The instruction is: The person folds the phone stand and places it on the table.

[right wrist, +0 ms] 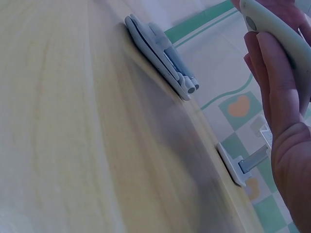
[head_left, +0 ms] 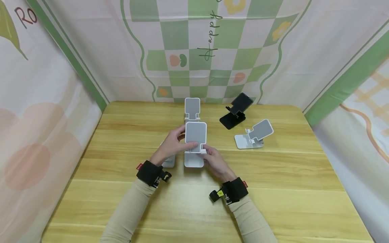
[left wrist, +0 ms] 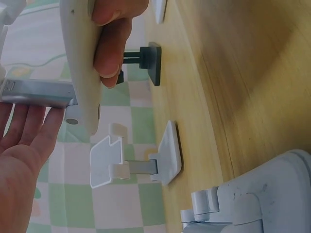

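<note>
I find the subject of this check, a white phone stand (head_left: 196,135), held between both hands above the desk (head_left: 273,199), its base clear of the surface in the wrist views. The left hand (head_left: 171,145) has its thumb on the grey pad (head_left: 197,130), with its fingers behind at the silver column (left wrist: 41,92). The right hand (head_left: 216,161) grips the base plate (head_left: 193,161) by its edge. Both hands are narrow and loaded.

Around it I record a standing white stand (head_left: 192,107) directly behind, a black stand (head_left: 240,103) at the far right, another white stand (head_left: 260,130) at the right, and a folded stand (head_left: 169,162) beside the left wrist.

I judge the step in hand to be setting the joints; whether this is unfolding or folding, I cannot tell. In my assessment, the next move calls for a firm right hold on the base while the left turns the pad gently, fingers kept out of the hinge.
</note>
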Tool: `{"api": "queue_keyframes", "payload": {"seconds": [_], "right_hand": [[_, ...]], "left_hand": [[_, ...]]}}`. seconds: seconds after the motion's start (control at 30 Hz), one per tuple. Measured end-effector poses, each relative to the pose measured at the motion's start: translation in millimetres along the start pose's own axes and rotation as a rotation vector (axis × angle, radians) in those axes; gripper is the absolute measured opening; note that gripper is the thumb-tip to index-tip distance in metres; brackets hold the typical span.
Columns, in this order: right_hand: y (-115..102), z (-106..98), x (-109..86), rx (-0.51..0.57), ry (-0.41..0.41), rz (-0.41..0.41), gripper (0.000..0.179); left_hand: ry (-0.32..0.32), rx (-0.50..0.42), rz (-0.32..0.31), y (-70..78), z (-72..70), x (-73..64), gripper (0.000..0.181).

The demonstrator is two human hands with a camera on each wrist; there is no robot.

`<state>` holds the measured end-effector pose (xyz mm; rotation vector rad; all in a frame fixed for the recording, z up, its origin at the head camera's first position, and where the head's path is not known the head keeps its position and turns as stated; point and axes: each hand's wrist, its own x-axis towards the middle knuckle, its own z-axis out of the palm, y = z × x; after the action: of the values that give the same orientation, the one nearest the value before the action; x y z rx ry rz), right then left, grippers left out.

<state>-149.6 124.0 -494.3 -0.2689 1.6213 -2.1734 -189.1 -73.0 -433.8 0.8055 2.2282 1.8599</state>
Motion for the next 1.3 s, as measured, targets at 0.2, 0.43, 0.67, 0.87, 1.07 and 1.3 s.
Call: {"api": "queue_keyframes", "payload": {"seconds": [0.2,0.43,0.67,0.87,1.07,1.3], "right_hand": [[1,-1,0.5,-0.012,0.005,0.008,0.046],[0,0,-0.4,-0.013,-0.004,0.009,0.049],[2,-1,1.6,-0.006,-0.051,0.002,0.047],[2,-1,0.9,-0.018,-0.053,0.030,0.045],[2,0,0.8,-0.024,-0.051,0.056,0.047],[2,1,-0.2,-0.026,-0.055,0.064,0.050]], "left_hand": [[0.004,-0.002,-0.019,7.1,0.7,-0.3,0.060],[0.000,0.027,-0.014,29.6,1.8,-3.9,0.052],[0.039,0.073,0.018,28.3,3.1,-5.1,0.047],[0.067,0.113,0.036,26.8,3.8,-4.3,0.042],[0.089,0.124,0.024,27.5,4.2,-5.0,0.038],[0.115,0.132,0.031,25.3,5.3,-5.1,0.034]]}}
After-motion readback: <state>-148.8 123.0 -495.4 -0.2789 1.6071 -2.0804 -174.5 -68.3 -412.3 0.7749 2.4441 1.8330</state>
